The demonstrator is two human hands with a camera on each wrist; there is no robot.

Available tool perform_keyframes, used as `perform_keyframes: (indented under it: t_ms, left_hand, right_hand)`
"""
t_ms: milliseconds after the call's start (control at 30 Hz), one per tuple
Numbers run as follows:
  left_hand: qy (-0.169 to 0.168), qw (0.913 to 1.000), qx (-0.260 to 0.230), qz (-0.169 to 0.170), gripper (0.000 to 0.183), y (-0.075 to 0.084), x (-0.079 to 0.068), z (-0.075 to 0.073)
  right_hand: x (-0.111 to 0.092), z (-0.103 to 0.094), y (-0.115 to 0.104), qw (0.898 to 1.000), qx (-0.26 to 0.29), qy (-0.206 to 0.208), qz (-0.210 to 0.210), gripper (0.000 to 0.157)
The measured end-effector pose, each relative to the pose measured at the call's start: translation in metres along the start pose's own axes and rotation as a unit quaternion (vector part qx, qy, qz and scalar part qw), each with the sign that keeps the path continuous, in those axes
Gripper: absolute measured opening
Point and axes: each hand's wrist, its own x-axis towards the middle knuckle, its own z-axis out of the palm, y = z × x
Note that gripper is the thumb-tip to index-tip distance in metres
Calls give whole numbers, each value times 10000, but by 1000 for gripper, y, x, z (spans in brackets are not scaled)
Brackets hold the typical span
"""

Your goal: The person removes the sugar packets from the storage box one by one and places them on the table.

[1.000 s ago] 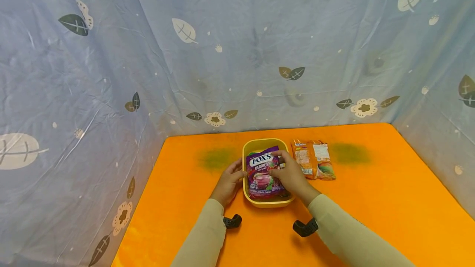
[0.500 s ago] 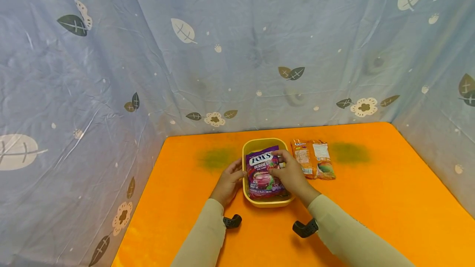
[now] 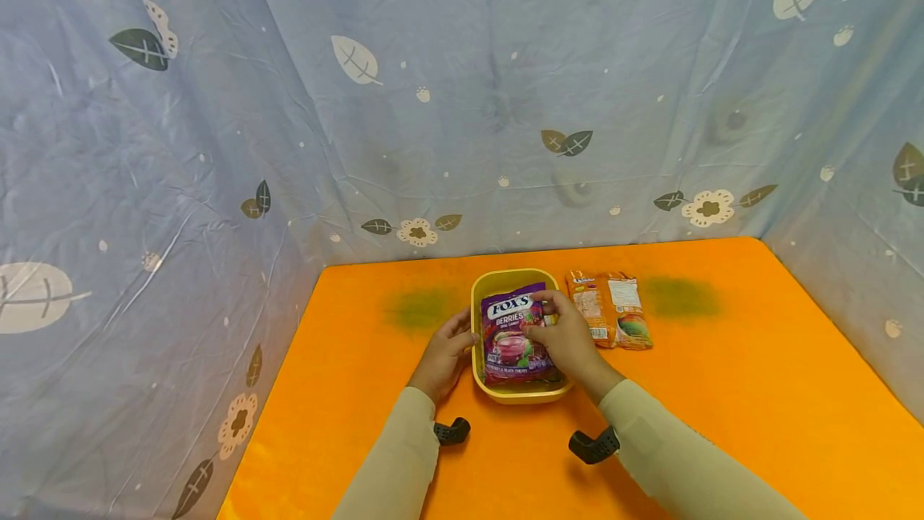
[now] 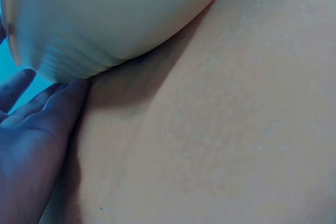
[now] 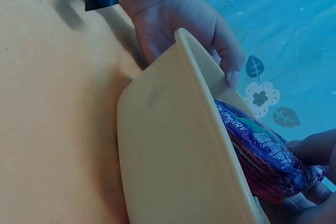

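A purple bag of Fox's Berries candy (image 3: 507,347) lies tilted in the mouth of a yellow plastic tub (image 3: 523,398). My right hand (image 3: 566,339) pinches the bag's right edge between thumb and fingers; in the right wrist view the bag (image 5: 268,153) sticks up above the tub's rim. My left hand (image 3: 443,351) holds the tub's left side, its thumb over the rim. In the left wrist view, the fingers of the left hand (image 4: 37,129) touch the outer wall near the tub's base. What lies under the bag is mostly hidden.
An orange packet (image 3: 609,311) with a white label lies on the orange table cover (image 3: 722,392), just right of the tub. Two greenish stains mark the cover. A blue leaf-patterned curtain (image 3: 447,143) surrounds the back and sides.
The candy bag has shifted slightly within the tub, and the green patch seen behind its top a second ago is covered. Both hands have stayed nearly in place.
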Motion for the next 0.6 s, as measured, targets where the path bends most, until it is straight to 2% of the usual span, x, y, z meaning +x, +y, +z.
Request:
perform_keyframes:
  t_ms: [133, 367, 600]
  left_hand:
    - [19, 10000, -23, -18, 67, 0, 0, 0]
    - [-52, 9999, -126, 3, 67, -2, 2, -1]
    - [-20, 10000, -46, -43, 66, -3, 3, -3]
  right_hand:
    - [0, 0, -3, 9999, 133, -26, 27, 53]
    - [2, -5, -8, 10000, 4, 39, 86, 53]
    - [5, -14, -10, 9999, -98, 136, -27, 53]
